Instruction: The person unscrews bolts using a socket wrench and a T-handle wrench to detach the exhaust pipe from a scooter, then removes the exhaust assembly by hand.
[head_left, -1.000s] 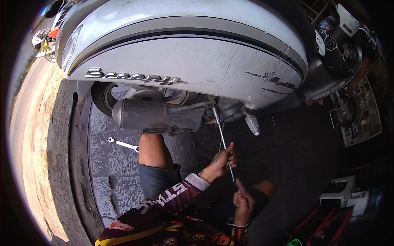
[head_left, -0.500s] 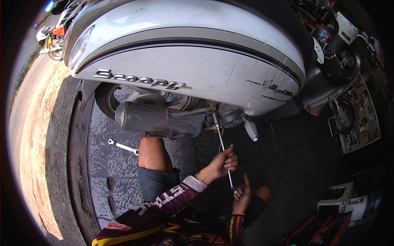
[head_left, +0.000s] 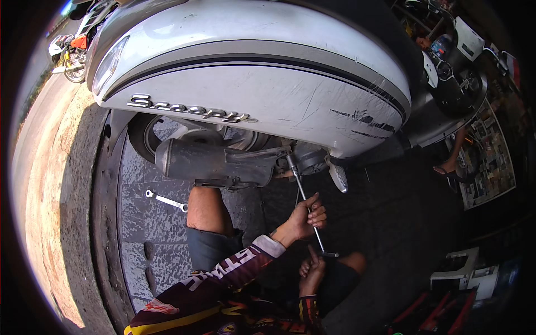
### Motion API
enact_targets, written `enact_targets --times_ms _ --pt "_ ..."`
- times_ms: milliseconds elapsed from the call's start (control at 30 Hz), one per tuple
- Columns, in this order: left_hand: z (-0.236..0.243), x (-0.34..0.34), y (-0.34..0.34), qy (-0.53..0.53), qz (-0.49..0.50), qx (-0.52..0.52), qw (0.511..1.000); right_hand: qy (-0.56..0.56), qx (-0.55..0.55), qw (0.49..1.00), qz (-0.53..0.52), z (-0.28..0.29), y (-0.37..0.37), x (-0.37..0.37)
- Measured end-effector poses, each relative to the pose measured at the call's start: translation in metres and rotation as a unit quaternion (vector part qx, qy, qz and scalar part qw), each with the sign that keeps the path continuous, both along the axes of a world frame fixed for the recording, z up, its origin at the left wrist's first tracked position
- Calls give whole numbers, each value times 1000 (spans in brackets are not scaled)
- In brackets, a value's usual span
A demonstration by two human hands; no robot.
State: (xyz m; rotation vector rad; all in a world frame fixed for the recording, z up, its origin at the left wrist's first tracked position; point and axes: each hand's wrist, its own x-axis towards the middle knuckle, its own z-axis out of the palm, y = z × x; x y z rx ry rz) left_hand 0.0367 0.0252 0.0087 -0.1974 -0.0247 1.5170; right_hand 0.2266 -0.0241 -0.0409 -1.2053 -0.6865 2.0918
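My left hand (head_left: 309,218) is closed around the shaft of a long steel socket wrench (head_left: 313,230). The wrench's far end reaches up to the scooter's underside, beside the dark exhaust muffler (head_left: 192,162). At the near end its short bent handle points to the right. Just below and left of that handle is my right hand (head_left: 311,273), one finger stretched up close to the shaft and the others curled, with nothing visible in them. The white scooter (head_left: 268,95) has a scratched side panel and fills the upper view. Where the socket meets its fastener is too small to make out.
A double-ended wrench (head_left: 166,200) lies on the grey tiles left of my bent knee (head_left: 209,212). The footrest (head_left: 337,177) juts down right of the socket wrench. A person's foot (head_left: 446,167), another scooter and red-and-white objects (head_left: 446,307) are at right.
The wrench's bent handle has swung to the right. My right hand has come off it and shifted slightly left and down. My left hand still grips the shaft. A person's leg has appeared at right.
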Motion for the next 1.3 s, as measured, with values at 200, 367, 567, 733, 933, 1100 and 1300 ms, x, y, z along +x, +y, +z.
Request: enact_targets --times_ms 200,367,567,733,933,1100,1300 --pt "10 -4 -10 62 13 -37 997 -61 205 974 -73 88 16 -16" --pt "10 22 -12 98 -58 -146 983 -191 391 900 5 125 0 -27" --pt "2 6 -6 61 -90 -8 994 -189 438 836 273 68 -38 -14" --pt "-3 8 -9 72 -78 -52 993 -100 94 990 11 32 1 -13" --pt "-15 0 -8 91 -60 -57 992 -40 228 973 -7 103 4 -14" --pt "-17 0 0 80 -48 -37 995 -102 284 915 270 38 -40 -12" --pt "-17 -4 -7 69 -24 -35 997 -30 107 992 -64 42 22 -10"
